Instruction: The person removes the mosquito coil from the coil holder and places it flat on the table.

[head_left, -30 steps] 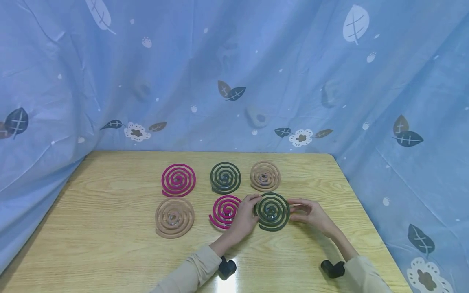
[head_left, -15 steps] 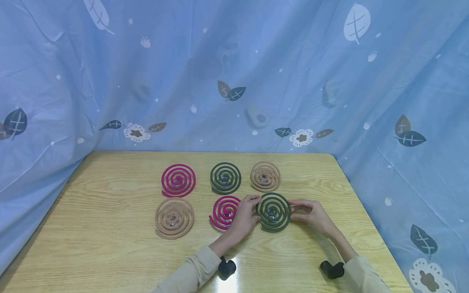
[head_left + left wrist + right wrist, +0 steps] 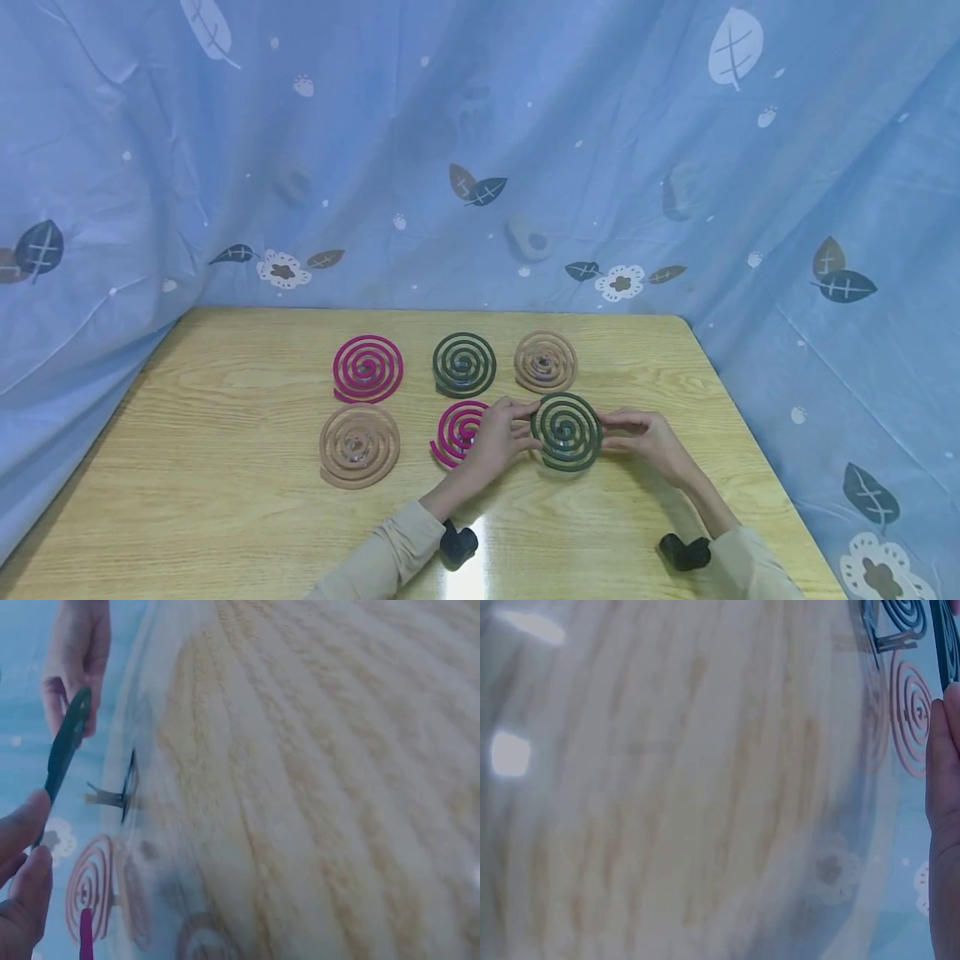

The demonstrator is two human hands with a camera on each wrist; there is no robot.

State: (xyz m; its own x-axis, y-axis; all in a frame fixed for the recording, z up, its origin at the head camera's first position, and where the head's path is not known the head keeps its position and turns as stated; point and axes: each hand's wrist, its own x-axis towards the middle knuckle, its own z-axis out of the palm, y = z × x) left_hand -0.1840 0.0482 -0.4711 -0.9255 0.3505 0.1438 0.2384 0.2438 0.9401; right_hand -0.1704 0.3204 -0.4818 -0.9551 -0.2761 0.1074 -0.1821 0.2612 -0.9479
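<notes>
Both hands hold a dark green mosquito coil [image 3: 566, 444] at its opposite edges, at the front right of the coils. My left hand [image 3: 491, 442] pinches its left edge with thumb and fingers. On the other side, my right hand [image 3: 651, 442] grips the right edge with its fingertips. Seen from the left wrist, the held coil [image 3: 66, 746] stands edge-on between the two hands. A magenta coil [image 3: 452, 433] lies beside my left hand, partly hidden by it. In the right wrist view only a strip of my right hand [image 3: 946, 772] shows.
Behind stand a magenta coil [image 3: 367, 370], a dark green coil [image 3: 463, 365] and a tan coil [image 3: 546, 362]. Another tan coil [image 3: 360, 446] is at the front left. Blue patterned cloth [image 3: 480, 150] hangs behind the wooden table [image 3: 225, 517] and along its sides.
The dark green coil has shifted slightly to the right, with both hands at its edges. The left fingers now reach a little farther right. The other coils have stayed in place.
</notes>
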